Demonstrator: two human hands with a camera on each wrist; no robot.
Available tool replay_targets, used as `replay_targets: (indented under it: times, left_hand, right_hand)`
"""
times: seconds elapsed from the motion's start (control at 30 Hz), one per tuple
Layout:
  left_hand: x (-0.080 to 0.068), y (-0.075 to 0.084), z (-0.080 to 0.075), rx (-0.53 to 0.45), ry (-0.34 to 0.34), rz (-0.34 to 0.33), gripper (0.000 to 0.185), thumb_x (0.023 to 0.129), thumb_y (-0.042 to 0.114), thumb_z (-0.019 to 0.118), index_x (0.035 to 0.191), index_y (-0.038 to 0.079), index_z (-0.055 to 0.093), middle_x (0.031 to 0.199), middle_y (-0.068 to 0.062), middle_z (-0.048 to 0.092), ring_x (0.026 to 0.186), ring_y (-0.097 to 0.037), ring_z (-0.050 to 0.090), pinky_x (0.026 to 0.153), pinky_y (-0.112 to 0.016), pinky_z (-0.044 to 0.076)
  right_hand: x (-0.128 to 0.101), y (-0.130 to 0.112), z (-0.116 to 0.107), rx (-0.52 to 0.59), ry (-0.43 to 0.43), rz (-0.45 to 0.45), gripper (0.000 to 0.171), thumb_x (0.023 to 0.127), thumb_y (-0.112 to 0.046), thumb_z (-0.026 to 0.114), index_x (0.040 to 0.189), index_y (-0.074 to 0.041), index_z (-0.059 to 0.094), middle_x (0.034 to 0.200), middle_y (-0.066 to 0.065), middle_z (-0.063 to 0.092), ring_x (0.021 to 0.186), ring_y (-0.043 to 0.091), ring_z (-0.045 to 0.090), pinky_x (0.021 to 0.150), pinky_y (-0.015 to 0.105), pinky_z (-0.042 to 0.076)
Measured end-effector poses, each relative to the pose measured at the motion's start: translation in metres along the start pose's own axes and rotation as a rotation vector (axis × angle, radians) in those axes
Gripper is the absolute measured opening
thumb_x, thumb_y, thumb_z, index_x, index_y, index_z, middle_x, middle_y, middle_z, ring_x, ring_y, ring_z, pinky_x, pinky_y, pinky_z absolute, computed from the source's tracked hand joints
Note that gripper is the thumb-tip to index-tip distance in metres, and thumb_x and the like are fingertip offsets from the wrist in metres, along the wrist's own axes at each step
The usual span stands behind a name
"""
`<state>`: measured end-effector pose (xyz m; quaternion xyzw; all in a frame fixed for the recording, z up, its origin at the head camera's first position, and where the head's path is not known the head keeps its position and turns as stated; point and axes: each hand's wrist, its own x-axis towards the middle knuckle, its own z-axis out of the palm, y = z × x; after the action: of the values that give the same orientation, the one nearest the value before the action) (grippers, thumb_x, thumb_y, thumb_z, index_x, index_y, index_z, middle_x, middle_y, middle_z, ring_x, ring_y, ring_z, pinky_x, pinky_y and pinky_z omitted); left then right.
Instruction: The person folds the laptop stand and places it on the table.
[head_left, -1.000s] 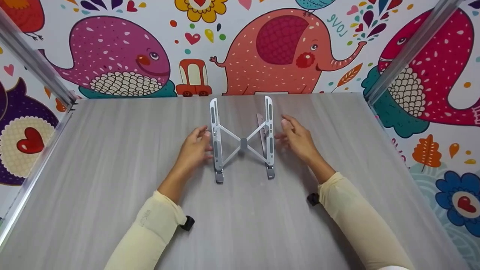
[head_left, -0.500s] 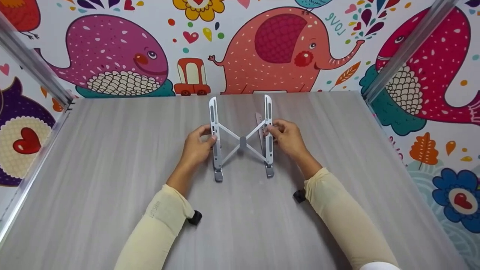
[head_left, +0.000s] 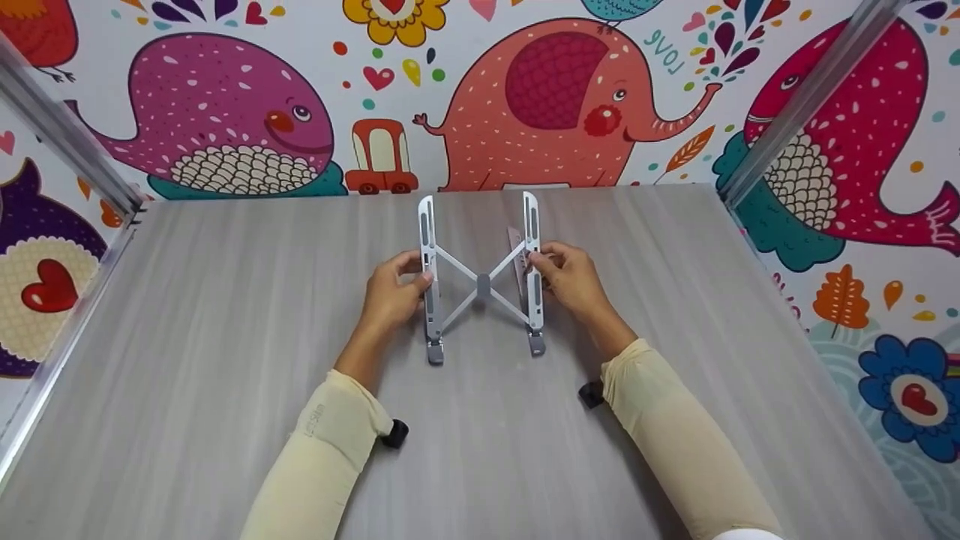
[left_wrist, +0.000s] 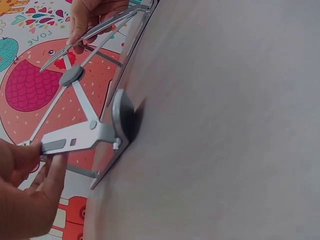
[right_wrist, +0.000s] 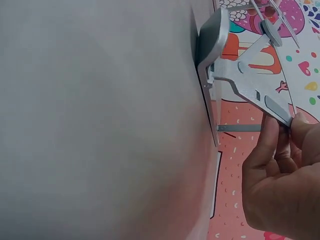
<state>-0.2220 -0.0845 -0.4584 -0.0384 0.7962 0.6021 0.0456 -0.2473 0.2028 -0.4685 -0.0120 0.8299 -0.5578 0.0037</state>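
Mid-table [head_left: 225, 337], the folding stand [head_left: 481, 285] sits propped; the left hand [head_left: 391, 294] and right hand [head_left: 574, 279] each pinch a rail, so equal, steady inward pressure likely suits best

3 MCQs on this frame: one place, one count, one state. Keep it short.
1. Where does the silver folding metal stand sit?
A. on the grey wood-grain table
B. on the floor
C. on a shelf

2. How many long side rails has it?
A. one
B. two
C. four

3. What does the left hand do?
A. lies flat on the table
B. grips the stand's left rail
C. hangs in the air

Key: 1 A, its feet rest on the tabletop. 2 B, two rails joined by an X brace. 3 B, fingers and thumb pinch the rail; the right hand grips the other.
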Motion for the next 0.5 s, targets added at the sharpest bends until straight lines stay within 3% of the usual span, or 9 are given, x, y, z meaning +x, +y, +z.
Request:
replay_targets:
  times: [0.27,0.5]
  left_hand:
    - [-0.0002,-0.0004,0.0036,-0.038,0.007,-0.031,0.028,0.100,0.009,0.063,0.128,0.011,0.067,0.127,-0.010,0.064,0.095,-0.020,0.064,0.083,-0.045,0.060]
    - [0.0004,0.0011,0.0066,-0.023,0.039,-0.030,0.024,0.099,0.008,0.064,0.122,0.010,0.069,0.124,-0.010,0.065,0.087,-0.018,0.063,0.066,-0.029,0.056]
  right_hand:
    - [0.0000,-0.0009,0.0024,0.011,0.000,0.013,0.019,0.100,-0.023,0.067,0.106,-0.007,0.072,0.081,0.002,0.062,0.069,0.020,0.057,0.054,0.024,0.047]
    - [0.0001,-0.0016,0.0043,0.026,-0.007,0.028,0.021,0.101,-0.023,0.066,0.108,-0.003,0.071,0.081,0.002,0.063,0.069,0.020,0.058,0.056,0.027,0.049]
